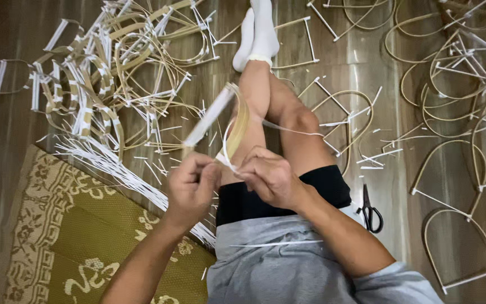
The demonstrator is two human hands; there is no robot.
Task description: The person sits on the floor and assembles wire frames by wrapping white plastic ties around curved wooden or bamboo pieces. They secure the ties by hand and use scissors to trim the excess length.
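Note:
My left hand (191,188) and my right hand (269,175) meet above my lap, both gripping a curved bamboo hoop frame (237,126) with a white-wrapped straight bar (209,117). A thin white strip (288,130) trails from the frame to the right, over my outstretched legs (265,101) in white socks. The right-hand fingers pinch the white wrapping where the bar meets the hoop.
A heap of white-wrapped bamboo pieces (108,67) lies at the upper left, with a bundle of white strips (113,169) beside a green patterned mat (85,236). Bare arched frames (457,169) are scattered on the wooden floor at the right. Black scissors (370,211) lie by my right thigh.

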